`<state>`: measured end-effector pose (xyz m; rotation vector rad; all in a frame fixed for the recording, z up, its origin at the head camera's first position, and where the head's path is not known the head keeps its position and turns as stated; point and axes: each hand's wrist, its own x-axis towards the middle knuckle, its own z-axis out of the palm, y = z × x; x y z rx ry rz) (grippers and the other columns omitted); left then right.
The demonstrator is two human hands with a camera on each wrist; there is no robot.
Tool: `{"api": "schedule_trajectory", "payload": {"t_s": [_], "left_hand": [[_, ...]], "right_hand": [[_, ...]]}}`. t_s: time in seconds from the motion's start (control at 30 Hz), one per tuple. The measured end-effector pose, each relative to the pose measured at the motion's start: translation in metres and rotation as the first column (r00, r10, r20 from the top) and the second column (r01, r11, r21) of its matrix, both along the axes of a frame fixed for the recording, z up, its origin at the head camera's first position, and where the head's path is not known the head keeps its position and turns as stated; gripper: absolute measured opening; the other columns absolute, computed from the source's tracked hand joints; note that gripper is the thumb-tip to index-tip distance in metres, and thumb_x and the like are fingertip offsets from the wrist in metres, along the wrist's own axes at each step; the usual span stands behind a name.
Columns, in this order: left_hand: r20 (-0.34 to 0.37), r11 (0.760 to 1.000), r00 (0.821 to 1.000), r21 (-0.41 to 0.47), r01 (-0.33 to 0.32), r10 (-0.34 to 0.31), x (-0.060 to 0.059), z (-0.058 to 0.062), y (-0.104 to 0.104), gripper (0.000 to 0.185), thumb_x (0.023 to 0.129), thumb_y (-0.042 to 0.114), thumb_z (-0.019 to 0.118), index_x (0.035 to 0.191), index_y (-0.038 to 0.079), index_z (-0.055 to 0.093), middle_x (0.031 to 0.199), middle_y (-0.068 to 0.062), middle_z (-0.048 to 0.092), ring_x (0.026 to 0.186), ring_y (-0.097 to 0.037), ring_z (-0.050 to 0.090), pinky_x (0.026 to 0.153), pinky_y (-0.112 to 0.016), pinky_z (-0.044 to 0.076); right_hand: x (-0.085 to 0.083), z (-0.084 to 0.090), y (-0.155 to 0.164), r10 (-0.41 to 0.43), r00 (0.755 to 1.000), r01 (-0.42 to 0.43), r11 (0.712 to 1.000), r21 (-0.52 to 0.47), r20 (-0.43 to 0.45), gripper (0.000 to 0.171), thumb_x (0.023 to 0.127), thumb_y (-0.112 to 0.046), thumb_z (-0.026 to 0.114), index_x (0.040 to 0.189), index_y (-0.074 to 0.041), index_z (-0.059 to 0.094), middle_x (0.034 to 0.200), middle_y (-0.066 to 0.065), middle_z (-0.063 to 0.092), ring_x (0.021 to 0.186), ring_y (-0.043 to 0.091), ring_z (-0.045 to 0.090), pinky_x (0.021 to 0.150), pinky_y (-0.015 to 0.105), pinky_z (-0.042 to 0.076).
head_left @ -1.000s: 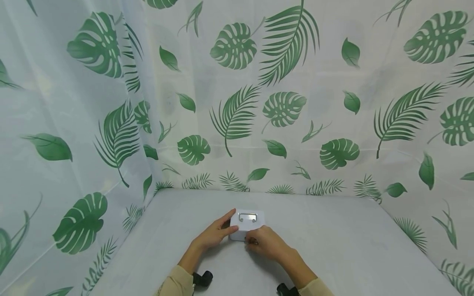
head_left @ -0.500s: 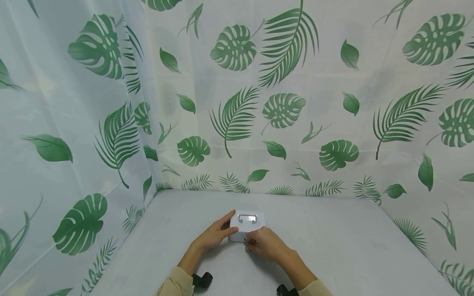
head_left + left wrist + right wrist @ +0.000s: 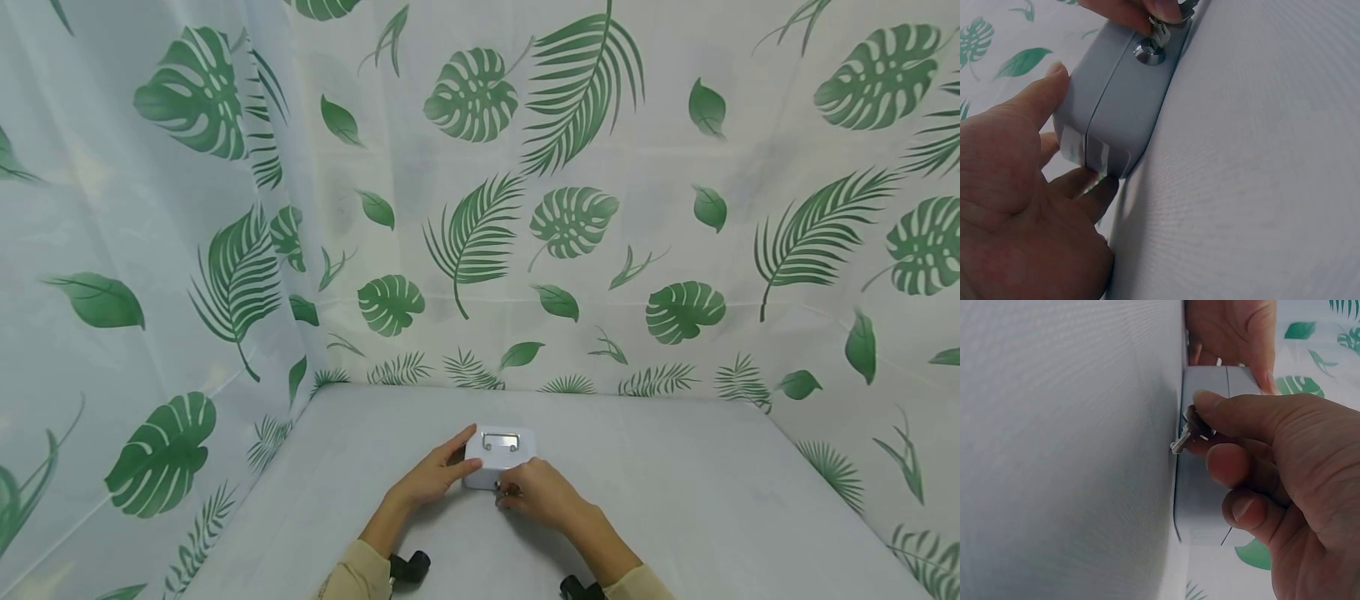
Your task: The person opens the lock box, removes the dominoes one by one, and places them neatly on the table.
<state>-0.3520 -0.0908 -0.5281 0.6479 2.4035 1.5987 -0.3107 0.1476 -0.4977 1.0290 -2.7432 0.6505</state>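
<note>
A light grey cash box [image 3: 501, 458] with a metal handle on its lid sits on the table in the head view. My left hand [image 3: 429, 479] holds its left end, the thumb at the front and the forefinger reaching to the back corner. On the front wall, the left wrist view shows a round metal lock [image 3: 1149, 56] with a key [image 3: 1160, 32] in it. My right hand [image 3: 546, 493] pinches this key between thumb and curled forefinger. In the right wrist view a second small key [image 3: 1179, 442] dangles beside it; the lock is hidden behind the fingers there.
The table [image 3: 675, 492] has a plain white cover. Behind it and to the left hang white curtains [image 3: 480, 250] printed with green leaves. Black wrist cameras [image 3: 411, 568] sit below both hands, near the beige sleeves.
The fingers of my right hand have turned slightly at the key, and the keys show a little further left. The box and my left hand stay in place.
</note>
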Motion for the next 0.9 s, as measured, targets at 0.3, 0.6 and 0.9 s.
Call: {"api": "schedule_trajectory", "payload": {"t_s": [0.3,0.6,0.9], "left_hand": [[0.003,1.0,1.0,0.007,0.01,-0.01,-0.0003,0.0003,-0.0002,0.075,0.102,0.046,0.064,0.165,0.024,0.031,0.172,-0.001,0.028,0.161,-0.028,0.021,0.131,-0.057,0.017],[0.001,1.0,1.0,0.006,0.009,-0.009,0.0,0.0007,-0.001,0.075,0.101,0.047,0.064,0.165,0.026,0.031,0.172,0.0,0.028,0.161,-0.027,0.022,0.131,-0.056,0.017],[0.0,1.0,1.0,-0.001,0.007,-0.007,-0.0002,-0.0004,-0.0003,0.076,0.101,0.048,0.064,0.165,0.024,0.031,0.172,0.001,0.028,0.161,-0.027,0.021,0.131,-0.056,0.017]], "right_hand": [[0.0015,-0.0007,0.0,-0.046,0.999,0.045,0.998,0.035,0.013,0.01,0.082,-0.013,0.087,0.081,-0.016,0.078,0.074,-0.012,0.072,0.063,-0.004,0.051,0.057,0.016,0.05],[0.0017,-0.0012,-0.0009,-0.037,0.999,0.036,0.998,0.042,0.032,0.01,0.084,-0.012,0.086,0.08,-0.015,0.077,0.071,-0.013,0.07,0.059,-0.004,0.048,0.053,0.016,0.046],[0.0014,-0.0035,0.0005,-0.054,0.999,0.055,0.995,0.079,-0.007,0.011,0.084,-0.019,0.087,0.08,-0.017,0.077,0.069,-0.014,0.07,0.058,-0.004,0.046,0.053,0.017,0.044]]}}
